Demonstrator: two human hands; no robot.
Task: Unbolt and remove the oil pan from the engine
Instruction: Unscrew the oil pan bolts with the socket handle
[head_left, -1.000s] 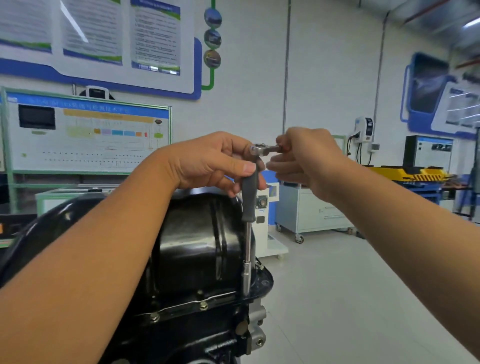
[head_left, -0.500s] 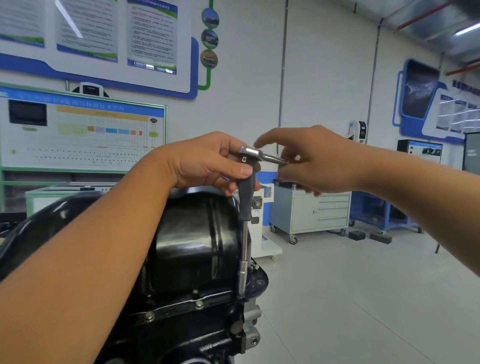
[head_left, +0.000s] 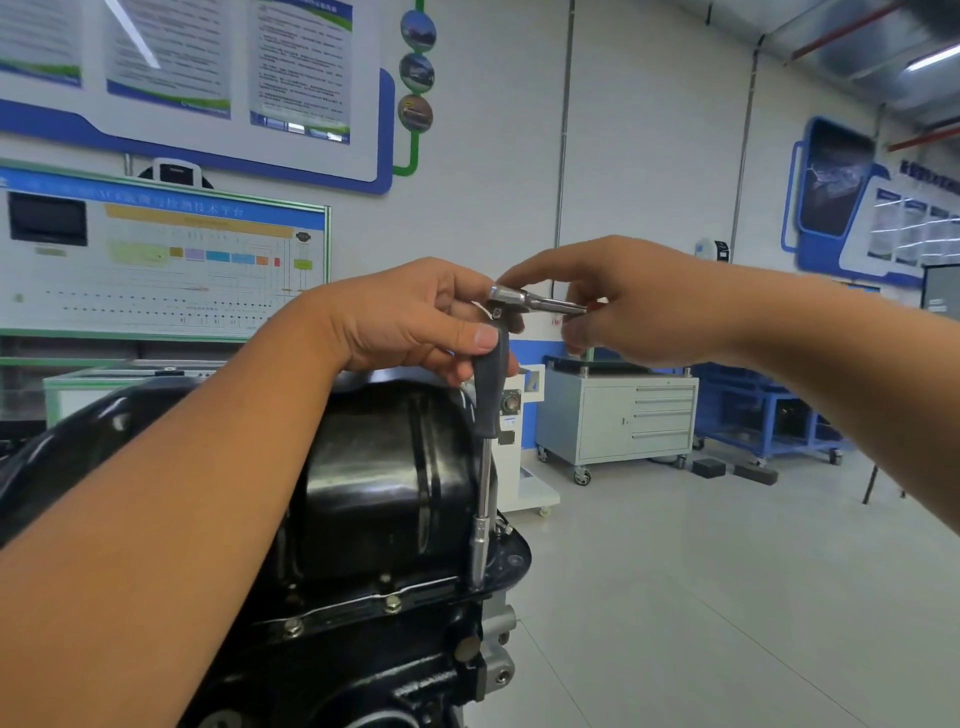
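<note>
While left hand (head_left: 415, 322) holds extension (head_left: 485, 457), right hand (head_left: 639, 306) pinches ratchet (head_left: 540, 301).

Bright, even light from a ceiling strip lamp (head_left: 932, 58). White glare streaks the glossy posters (head_left: 171, 52) and the black oil pan (head_left: 384, 467). Wide-angle bending curves the edges; the upper right corner is blurred.

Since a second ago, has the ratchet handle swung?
Yes. The ratchet handle pivoted on the upright extension bar, its free end now dipping lower on the right.
</note>
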